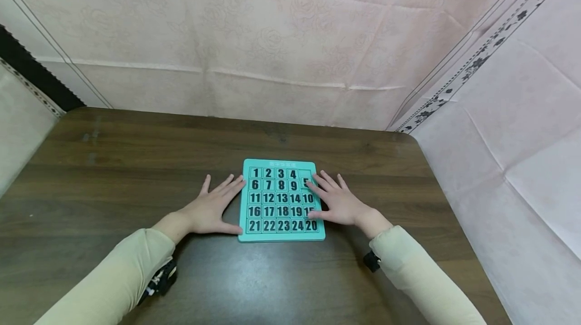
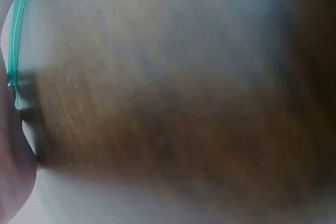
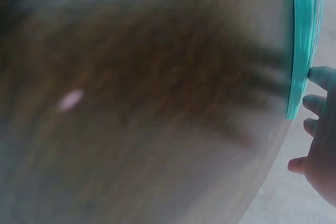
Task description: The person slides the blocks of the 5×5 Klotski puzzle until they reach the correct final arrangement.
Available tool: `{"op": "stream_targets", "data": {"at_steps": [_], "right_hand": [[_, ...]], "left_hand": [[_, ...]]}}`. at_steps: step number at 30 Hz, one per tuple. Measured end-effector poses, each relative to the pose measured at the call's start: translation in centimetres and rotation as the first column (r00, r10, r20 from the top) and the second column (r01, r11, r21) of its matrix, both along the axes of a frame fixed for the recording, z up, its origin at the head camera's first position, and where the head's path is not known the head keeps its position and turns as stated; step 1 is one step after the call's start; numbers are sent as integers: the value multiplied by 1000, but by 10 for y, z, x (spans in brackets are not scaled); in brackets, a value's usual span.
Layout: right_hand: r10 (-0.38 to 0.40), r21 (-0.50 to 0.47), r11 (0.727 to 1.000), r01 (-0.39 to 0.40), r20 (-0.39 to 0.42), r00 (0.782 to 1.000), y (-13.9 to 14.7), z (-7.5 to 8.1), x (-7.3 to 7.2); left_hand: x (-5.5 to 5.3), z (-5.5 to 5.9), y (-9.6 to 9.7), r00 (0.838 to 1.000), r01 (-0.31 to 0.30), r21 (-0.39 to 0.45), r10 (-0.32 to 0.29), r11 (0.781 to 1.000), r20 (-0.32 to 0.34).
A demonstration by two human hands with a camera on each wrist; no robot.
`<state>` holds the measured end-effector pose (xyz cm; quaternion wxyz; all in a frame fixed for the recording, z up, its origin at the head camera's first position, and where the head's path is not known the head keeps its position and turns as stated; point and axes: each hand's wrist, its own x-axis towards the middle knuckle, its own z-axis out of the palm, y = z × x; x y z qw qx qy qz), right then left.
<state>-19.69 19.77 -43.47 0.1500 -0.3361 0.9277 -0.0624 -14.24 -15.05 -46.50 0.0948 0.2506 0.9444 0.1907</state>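
Observation:
A teal sliding number puzzle (image 1: 281,237) lies flat on the table, its square tiles printed with black numbers. Beside its left edge is my left hand (image 1: 211,211), fingers spread, with fingertips at the upper side and the thumb at the lower left edge. My right hand (image 1: 342,205) reaches over the right edge, index fingertip by the tile marked 5 and thumb over the tiles marked 15 and 20. The top right slot, above tile 5, shows no tile. In the right wrist view the puzzle's side (image 3: 301,35) stands close by the fingertips.
The dark wooden table (image 1: 136,163) extends around the puzzle. Pale patterned cloth (image 1: 272,37) hangs behind it, with more cloth (image 1: 522,153) on the right. Each forearm wears a black wrist device, the left one (image 1: 159,279) larger in view.

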Motion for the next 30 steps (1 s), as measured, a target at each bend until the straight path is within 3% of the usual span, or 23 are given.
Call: {"op": "stream_targets", "data": {"at_steps": [21, 30], "right_hand": [[-46, -8, 999, 46, 14, 999, -11, 1, -15], [-17, -47, 999, 16, -4, 1000, -3, 4, -7]], "left_hand": [[-1, -1, 1, 1000, -4, 11, 4, 1000, 10], [0, 0, 0, 1000, -5, 6, 5, 1000, 18]]}}
